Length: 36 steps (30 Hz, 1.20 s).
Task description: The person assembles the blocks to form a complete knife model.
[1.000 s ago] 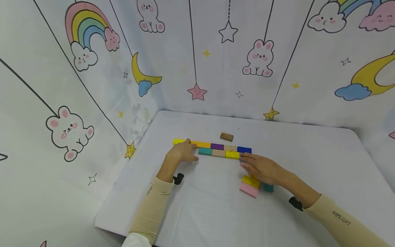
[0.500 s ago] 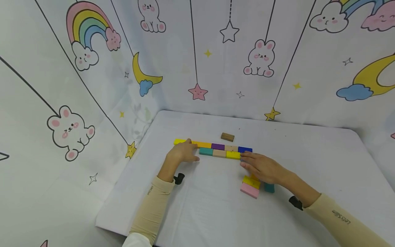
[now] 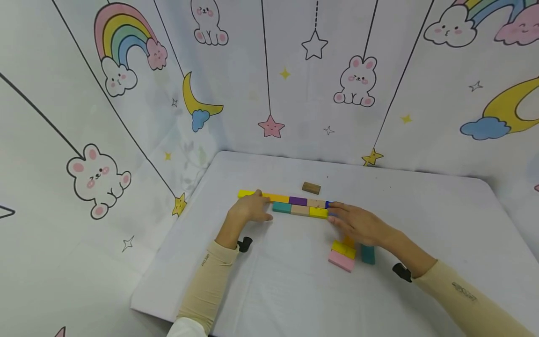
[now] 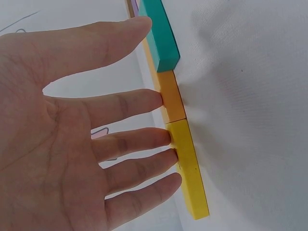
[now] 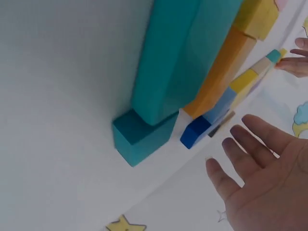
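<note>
Two touching rows of coloured wooden blocks lie on the white table. The back row runs from a yellow block [image 4: 188,168] and an orange block [image 4: 172,96] through a purple block [image 3: 298,201] to a dark blue block [image 5: 196,132]. In front are a teal block [image 3: 281,207], a pale wood block, a yellow block [image 3: 318,212] and a light blue block [image 5: 220,104]. My left hand [image 3: 251,207] rests straight fingertips on the back row's left end, its thumb by the teal block. My right hand [image 3: 363,224] is at the right end, fingers extended, covering part of the blue blocks.
Near my right hand lie a loose orange block [image 5: 221,72], a yellow block [image 3: 343,249], a pink block [image 3: 341,260] and teal blocks [image 3: 368,254]. A brown block [image 3: 311,188] lies behind the rows. A patterned cloth wall [image 3: 236,93] borders the table.
My right hand has shifted slightly toward the back, and its fingers now overlap the dark blue block at the row's end. The left hand stays in place.
</note>
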### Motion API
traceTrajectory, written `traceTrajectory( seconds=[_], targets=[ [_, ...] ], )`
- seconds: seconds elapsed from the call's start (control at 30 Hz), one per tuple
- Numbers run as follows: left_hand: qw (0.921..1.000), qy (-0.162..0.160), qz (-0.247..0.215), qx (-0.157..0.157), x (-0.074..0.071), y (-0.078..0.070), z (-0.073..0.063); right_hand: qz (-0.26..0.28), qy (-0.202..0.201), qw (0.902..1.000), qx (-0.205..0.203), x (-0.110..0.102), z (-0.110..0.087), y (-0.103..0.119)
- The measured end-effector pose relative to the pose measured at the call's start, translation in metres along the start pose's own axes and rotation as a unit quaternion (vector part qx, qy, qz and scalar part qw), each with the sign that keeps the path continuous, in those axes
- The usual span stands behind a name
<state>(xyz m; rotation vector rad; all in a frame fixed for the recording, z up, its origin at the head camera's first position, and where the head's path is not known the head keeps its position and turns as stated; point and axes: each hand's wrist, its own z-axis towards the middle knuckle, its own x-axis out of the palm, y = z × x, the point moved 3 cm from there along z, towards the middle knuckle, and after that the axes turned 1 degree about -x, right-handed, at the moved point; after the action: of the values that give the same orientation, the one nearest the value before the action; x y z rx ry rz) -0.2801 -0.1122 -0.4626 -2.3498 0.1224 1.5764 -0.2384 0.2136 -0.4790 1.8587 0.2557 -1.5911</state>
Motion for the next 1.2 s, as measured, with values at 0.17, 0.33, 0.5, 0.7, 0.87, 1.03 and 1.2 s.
traceTrajectory(
  seconds=[0.17,0.33,0.5,0.7,0.87,1.03,1.2],
  targets=[
    [1.0000,0.000,0.001,-0.001,0.000,0.000,-0.001,-0.003,0.003,1.0000,0.008,-0.004,0.017,-0.003],
    [1.0000,0.000,-0.003,-0.007,0.000,0.000,-0.002,-0.016,0.005,0.9998,0.006,-0.004,0.038,-0.010],
    [0.9999,0.000,-0.006,-0.009,0.000,-0.001,-0.003,-0.018,0.013,0.9997,0.013,-0.006,0.057,-0.010],
    [1.0000,-0.001,-0.001,-0.006,-0.002,-0.003,-0.004,-0.019,0.020,0.9995,0.016,-0.007,0.074,-0.009],
    [1.0000,-0.001,-0.001,-0.007,-0.002,-0.003,-0.004,-0.033,0.024,0.9991,0.015,-0.004,0.079,-0.011],
    [1.0000,0.001,0.003,-0.007,-0.002,-0.003,-0.003,-0.059,0.028,0.9977,0.019,-0.004,0.080,-0.012],
    [0.9999,-0.001,0.006,-0.009,-0.001,-0.003,-0.002,-0.077,0.020,0.9968,0.012,-0.004,0.080,-0.013]
  ],
)
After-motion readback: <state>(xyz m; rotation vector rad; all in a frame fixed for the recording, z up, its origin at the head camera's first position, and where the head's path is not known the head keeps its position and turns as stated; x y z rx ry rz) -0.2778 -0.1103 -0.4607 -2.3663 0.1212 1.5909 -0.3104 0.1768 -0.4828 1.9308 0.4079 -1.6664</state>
